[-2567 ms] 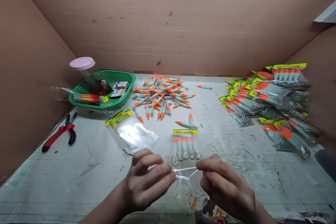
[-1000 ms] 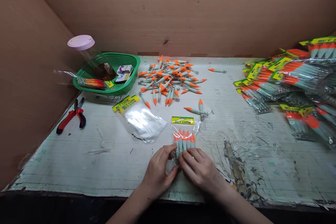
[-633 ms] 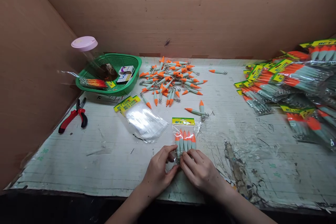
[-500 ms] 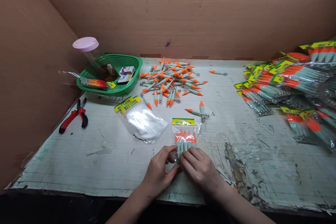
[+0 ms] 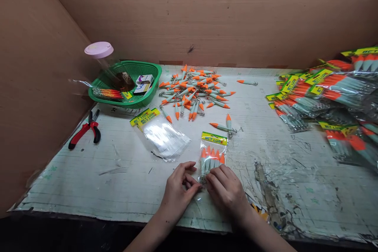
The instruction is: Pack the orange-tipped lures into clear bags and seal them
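both hands were down at the near edge of the counter (image 5: 88, 181), working the bottom of one filled lure packet (image 5: 213, 153). the packet lay flat just beyond the fingers, yellow header card pointing away from the person and tilted a little to the right, a row of orange-tipped pale lures showing through the clear plastic. the left hand (image 5: 179, 189) sat curled, thumb and fingers pinched together right at the packet's lower left corner. the right hand (image 5: 226, 189) lay palm down beside it, fingertips pressed on the packet's lower end; the two hands were touching or very nearly so, i could not tell which.

just past the packet lay two loose lures (image 5: 223, 125), crossed at their hooks. farther back sprawled the big pile of loose lures (image 5: 193, 90), with one stray lure (image 5: 247, 82) off to its right. a stack of empty packets (image 5: 161, 136) lay to the left of the hands. a green basket (image 5: 147, 100) sat at the back left corner with a clear pink-lidded jar (image 5: 103, 61) leaning in it, and red-handled pliers (image 5: 85, 130) lay near the left wall. along the right side was a heap of finished packets (image 5: 325, 98).
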The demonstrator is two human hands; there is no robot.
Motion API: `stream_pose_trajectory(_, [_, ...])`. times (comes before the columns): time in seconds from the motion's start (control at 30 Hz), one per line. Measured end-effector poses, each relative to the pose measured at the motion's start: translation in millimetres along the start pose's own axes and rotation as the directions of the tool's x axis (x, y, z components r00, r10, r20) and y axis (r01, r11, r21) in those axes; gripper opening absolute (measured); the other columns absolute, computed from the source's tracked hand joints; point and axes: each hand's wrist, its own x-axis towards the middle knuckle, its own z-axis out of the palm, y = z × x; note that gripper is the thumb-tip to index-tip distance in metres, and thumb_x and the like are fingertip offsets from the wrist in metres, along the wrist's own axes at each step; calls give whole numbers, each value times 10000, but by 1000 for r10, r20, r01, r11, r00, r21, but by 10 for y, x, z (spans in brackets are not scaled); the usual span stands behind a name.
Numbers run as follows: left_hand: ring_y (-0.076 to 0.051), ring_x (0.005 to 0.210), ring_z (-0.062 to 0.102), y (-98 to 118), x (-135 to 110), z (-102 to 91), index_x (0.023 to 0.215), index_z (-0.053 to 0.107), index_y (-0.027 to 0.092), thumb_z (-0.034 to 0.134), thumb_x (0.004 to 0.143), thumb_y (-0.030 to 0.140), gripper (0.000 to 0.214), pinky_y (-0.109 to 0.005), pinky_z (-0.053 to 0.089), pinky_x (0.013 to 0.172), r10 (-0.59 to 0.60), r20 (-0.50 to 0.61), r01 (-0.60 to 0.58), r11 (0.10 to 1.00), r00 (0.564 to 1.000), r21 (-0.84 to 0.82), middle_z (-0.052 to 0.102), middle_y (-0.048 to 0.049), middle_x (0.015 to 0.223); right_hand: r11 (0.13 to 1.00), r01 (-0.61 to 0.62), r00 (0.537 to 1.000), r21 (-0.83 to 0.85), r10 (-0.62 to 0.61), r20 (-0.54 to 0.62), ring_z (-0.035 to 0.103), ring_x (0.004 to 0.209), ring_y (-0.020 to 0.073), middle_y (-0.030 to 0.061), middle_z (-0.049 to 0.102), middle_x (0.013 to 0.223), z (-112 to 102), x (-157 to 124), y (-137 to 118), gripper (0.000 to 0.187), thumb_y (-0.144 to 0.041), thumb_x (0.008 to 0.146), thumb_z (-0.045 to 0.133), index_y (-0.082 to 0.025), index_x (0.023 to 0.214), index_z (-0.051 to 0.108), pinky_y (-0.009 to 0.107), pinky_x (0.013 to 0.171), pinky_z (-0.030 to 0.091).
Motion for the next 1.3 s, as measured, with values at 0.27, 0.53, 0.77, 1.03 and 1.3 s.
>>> stream_pose_trajectory(0.27, [-90, 581, 600, -2, 39, 18, 1120, 506, 199, 631, 661, 140, 480, -232, 494, 562, -78, 28, 80, 994, 997, -77, 596, 19, 800, 996, -59, 997, -66, 62, 43, 369, 628, 162, 29, 464, 626, 43, 56, -25, 277, -81, 882, 426, -168, 635, 515, 295, 567, 270])
stream_pose_trajectory(0.53, [-85, 559, 583, 51, 52, 16, 1125, 523, 205, 623, 643, 112, 501, -220, 481, 547, -105, 56, 110, 991, 993, -78, 580, 35, 760, 971, -224, 972, 80, 217, 87, 404, 685, 168, 39, 501, 691, -32, 81, -64, 245, -130, 900, 416, -174, 696, 544, 274, 585, 321])
stream_pose_trajectory(0.77, [-82, 562, 585, 89, 59, 1, 1130, 557, 224, 628, 639, 99, 512, -211, 484, 549, -111, 89, 117, 991, 990, -67, 572, 40, 751, 962, -251, 952, 107, 225, 209, 440, 695, 156, 29, 536, 728, -115, 125, -24, 217, -109, 890, 435, -185, 710, 530, 251, 575, 340])
stream_pose_trajectory(1.03, [-102, 585, 599, 65, 75, -4, 1122, 564, 203, 634, 660, 129, 473, -219, 493, 562, -103, 99, 111, 990, 990, -84, 607, 33, 706, 973, -209, 973, 96, 197, 121, 411, 637, 149, 15, 510, 662, -25, 137, -4, 233, -145, 896, 441, -182, 680, 521, 260, 550, 317])
stream_pose_trajectory(1.3, [-94, 547, 587, 117, 34, 64, 1098, 551, 208, 621, 661, 139, 448, -196, 465, 508, -114, 55, 116, 993, 992, -24, 582, 44, 699, 953, -248, 968, 175, 241, 63, 443, 709, 171, 47, 523, 739, -55, 48, -104, 195, -113, 886, 423, -176, 777, 573, 286, 614, 367])
